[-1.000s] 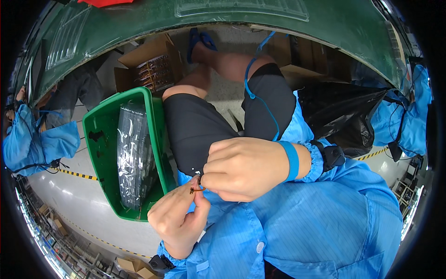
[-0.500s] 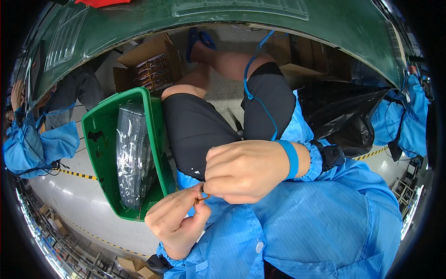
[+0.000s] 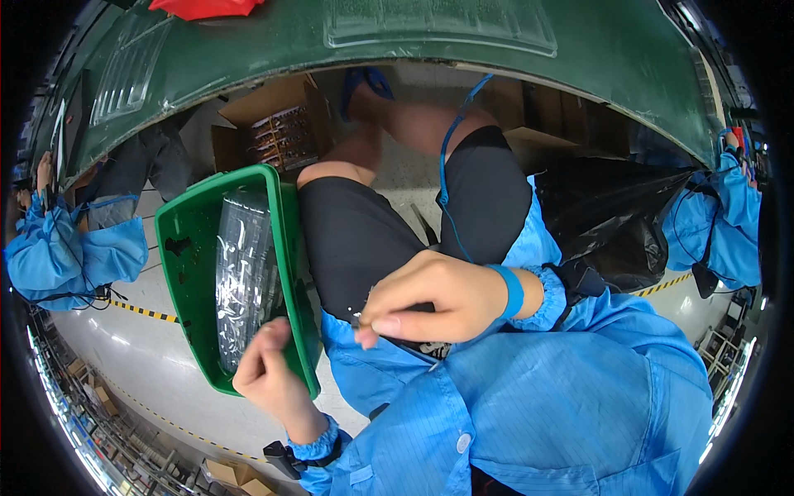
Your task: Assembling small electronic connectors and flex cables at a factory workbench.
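Observation:
My right hand is over my lap, thumb and forefinger pressed together. Something tiny and pale shows at its fingertips, too small to name. A blue band circles that wrist. My left hand is at the near right rim of a green plastic bin, its fingers curled in toward the palm. Whatever those fingers hold, if anything, is hidden. Clear plastic trays stand stacked inside the bin.
A green worktable spans the far side, with clear trays and a red item on it. An open carton lies beneath. To the right is a black plastic bag; a blue coiled cord hangs down. People in blue sit at both sides.
My hands have parted. The left has moved left toward the bin, and the small orange-brown piece that was between them is out of sight. The right hand has turned, showing its thumb.

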`<control>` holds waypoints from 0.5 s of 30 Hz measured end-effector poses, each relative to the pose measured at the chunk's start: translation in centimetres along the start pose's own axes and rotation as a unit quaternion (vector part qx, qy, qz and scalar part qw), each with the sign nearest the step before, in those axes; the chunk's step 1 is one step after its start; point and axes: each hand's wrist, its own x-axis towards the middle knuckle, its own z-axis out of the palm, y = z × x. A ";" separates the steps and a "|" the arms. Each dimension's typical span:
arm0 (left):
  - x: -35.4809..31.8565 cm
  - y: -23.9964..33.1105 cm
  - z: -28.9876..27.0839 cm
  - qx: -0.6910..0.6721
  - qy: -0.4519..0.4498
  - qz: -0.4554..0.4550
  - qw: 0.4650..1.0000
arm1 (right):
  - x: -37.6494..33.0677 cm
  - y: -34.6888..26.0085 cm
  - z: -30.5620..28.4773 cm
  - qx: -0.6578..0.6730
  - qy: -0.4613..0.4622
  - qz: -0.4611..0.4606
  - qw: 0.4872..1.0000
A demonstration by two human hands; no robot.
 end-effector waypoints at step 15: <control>2.0 -16.9 -10.9 0.533 0.131 0.023 0.835 | 1.9 0.3 1.0 0.226 0.156 0.176 0.945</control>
